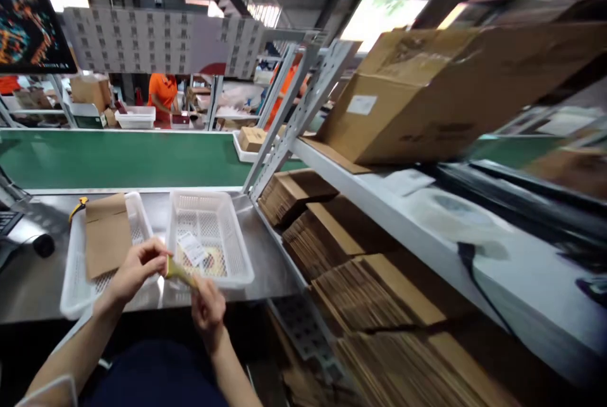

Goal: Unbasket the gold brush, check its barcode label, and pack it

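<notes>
A short yellow strip (179, 272), its kind not clear, stretches between my two hands. My left hand (137, 268) pinches its upper left end between thumb and fingers. Its lower right end is in the closed fingers of my right hand (208, 306). Just beyond my hands stands a white plastic basket (241, 255). In it lie a white label with print (191, 248) and something yellowish and patterned, partly hidden. Left of that, a second white basket (71, 287) holds a flat brown cardboard piece (108, 233).
Stacks of folded cardboard (370, 293) fill the shelf at right, with a large box (408, 97) above. A green conveyor belt (118, 157) runs behind the metal bench (28, 293). A scanner-like black object (43, 245) lies at left. A co-worker in orange (162, 94) stands beyond.
</notes>
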Tool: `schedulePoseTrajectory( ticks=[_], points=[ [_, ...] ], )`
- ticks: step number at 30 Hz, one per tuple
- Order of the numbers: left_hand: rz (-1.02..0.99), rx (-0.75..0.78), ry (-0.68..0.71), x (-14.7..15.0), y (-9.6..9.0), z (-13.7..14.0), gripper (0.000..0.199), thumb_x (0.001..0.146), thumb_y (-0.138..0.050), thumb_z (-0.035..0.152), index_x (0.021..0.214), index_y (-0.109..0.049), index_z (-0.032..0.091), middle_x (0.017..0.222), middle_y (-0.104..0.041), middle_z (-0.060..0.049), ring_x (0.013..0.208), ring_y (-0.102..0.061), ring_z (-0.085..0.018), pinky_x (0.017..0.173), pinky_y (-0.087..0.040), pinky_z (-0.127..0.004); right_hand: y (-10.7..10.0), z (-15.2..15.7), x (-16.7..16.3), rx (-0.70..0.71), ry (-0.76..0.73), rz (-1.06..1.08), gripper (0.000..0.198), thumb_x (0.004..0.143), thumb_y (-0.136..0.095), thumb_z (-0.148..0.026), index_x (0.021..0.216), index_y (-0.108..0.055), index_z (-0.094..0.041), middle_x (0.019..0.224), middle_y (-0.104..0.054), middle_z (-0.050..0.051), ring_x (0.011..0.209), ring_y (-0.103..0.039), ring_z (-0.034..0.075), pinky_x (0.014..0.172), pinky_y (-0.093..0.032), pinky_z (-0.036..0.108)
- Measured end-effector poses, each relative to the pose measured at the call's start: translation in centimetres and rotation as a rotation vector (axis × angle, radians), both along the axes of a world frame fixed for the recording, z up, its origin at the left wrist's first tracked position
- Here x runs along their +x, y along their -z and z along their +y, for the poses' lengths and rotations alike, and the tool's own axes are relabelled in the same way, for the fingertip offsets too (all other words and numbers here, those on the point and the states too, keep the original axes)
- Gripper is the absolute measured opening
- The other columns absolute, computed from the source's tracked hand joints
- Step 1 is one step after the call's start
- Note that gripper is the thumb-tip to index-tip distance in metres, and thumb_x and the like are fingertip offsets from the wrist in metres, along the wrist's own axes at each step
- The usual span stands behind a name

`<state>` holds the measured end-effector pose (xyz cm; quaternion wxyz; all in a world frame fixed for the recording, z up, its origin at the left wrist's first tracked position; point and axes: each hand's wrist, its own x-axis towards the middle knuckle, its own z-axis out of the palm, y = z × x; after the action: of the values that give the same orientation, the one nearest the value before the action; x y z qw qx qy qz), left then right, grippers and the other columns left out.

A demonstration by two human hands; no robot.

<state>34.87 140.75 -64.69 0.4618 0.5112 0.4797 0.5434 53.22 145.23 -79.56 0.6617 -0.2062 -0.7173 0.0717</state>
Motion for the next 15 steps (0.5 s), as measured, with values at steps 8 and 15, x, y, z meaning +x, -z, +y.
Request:
schedulePoseTrajectory(
  ticks=[8, 15],
  points=[
    [-0.198, -0.425, -0.192, -1.3, 9.9, -0.2, 0.083, 0.054, -0.086, 0.088, 0.077, -0.063, 0.012, 0.064, -0.042, 0.003, 0.057, -0.03, -0.007, 0.055, -0.019, -0.021, 7.2, -2.2, 0.3, -0.33, -0.184, -0.094, 0.04, 0.102, -0.055, -0.017, 0.137, -0.073, -0.026, 0.092, -0.077, 0.009, 0.077, -0.077, 0.023, 0.069, -0.066, 0.031],
    [0.67, -0.077, -0.069, -6.5, 12.3, -1.9, 0.042, 0.096, -0.063, 0.058, 0.119, -0.083, 0.029, 0.12, -0.075, -0.011, 0.105, -0.069, -0.031, 0.093, -0.054, -0.041, 11.3, -3.7, 0.1, -0.769, -0.322, 0.082, 0.035, 0.1, -0.062, -0.05, 0.115, -0.084, -0.027, 0.1, -0.081, 0.012, 0.091, -0.08, 0.03, 0.082, -0.068, 0.04]
  ],
)
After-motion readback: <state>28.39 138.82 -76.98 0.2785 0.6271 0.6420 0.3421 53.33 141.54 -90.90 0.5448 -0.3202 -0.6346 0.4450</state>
